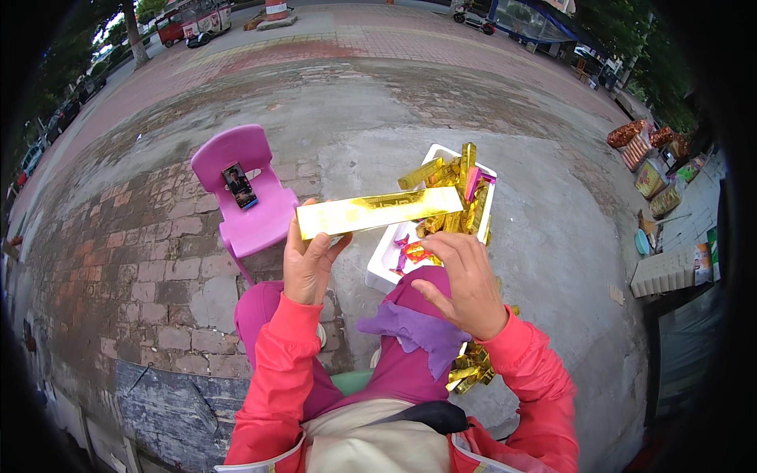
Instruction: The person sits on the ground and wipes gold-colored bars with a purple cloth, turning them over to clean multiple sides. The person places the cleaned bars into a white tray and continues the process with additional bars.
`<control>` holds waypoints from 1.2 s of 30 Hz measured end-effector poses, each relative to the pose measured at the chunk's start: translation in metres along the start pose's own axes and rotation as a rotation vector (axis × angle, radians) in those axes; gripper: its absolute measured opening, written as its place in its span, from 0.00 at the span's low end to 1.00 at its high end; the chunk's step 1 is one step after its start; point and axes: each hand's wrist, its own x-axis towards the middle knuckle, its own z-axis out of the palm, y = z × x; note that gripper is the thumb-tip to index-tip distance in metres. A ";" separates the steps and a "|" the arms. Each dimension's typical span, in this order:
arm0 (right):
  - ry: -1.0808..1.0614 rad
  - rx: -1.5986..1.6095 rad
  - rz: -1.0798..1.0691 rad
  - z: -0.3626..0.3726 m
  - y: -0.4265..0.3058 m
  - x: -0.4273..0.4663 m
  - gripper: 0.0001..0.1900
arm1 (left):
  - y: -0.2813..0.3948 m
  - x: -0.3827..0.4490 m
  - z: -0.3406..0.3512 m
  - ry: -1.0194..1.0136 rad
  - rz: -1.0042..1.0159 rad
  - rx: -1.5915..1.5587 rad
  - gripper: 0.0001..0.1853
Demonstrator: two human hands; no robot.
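My left hand [309, 269] grips one end of a long, flat bar of shiny gold foil paper [378, 211], which bears writing and reaches out to the right. Below its far end, my right hand [464, 278] holds nothing, thumb and fingers apart, above my knee. Beyond it stands a white foam box [381, 269], partly hidden by the bar and my leg. Inside are several folded gold foil bars [421, 173] and some pink and red pieces [417, 252]. A ragged purple cloth [408, 331] drapes over my right thigh.
To the left stands a pink plastic chair [260, 222] with a phone [239, 185] leaning on its backrest. More gold foil pieces [471, 368] lie on the ground by my right leg. Filled bags [650, 177] and a teal bowl [642, 241] sit at the far right.
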 end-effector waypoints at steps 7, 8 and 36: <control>-0.423 -0.045 0.139 0.044 -0.006 -0.066 0.21 | 0.038 -0.017 -0.059 0.178 0.258 0.001 0.32; -0.329 0.066 0.216 0.041 -0.001 -0.064 0.20 | 0.038 -0.021 -0.059 0.221 0.272 0.073 0.35; 0.422 1.745 0.276 0.026 -0.069 0.100 0.19 | -0.039 -0.110 -0.006 0.168 0.113 0.496 0.31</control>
